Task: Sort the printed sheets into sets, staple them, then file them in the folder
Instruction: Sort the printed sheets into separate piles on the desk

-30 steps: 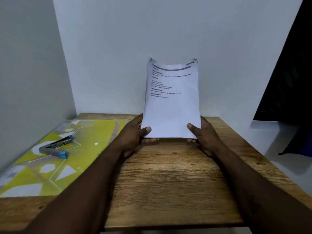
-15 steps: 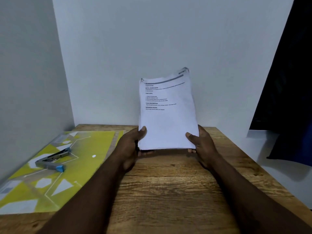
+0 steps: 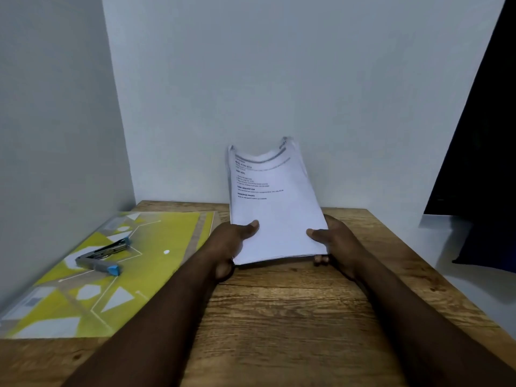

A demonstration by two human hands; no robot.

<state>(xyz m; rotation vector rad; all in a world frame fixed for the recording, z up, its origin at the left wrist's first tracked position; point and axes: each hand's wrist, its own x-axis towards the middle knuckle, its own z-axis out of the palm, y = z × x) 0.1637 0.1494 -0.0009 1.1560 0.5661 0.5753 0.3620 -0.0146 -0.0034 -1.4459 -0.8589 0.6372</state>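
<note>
Above the wooden table [image 3: 279, 317], left hand [image 3: 229, 244] and right hand [image 3: 335, 241] pinched the sheet stack [image 3: 276, 219]; stapler [image 3: 103, 258] lay on the folder [image 3: 156, 263], left of the stack.

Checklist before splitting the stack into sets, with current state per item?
1. Both hands on sheets: ok, left hand and right hand grip the lower edge, thumbs on top.
2. Stack squared: not ok, top edge sags and fans.
3. Bare table in front for laying out sets: ok.
4. Reach to stapler: ok, it lies on the folder.
5. Folder free to open: not ok, stapler on it.
6. Staples loaded: cannot tell.
</note>
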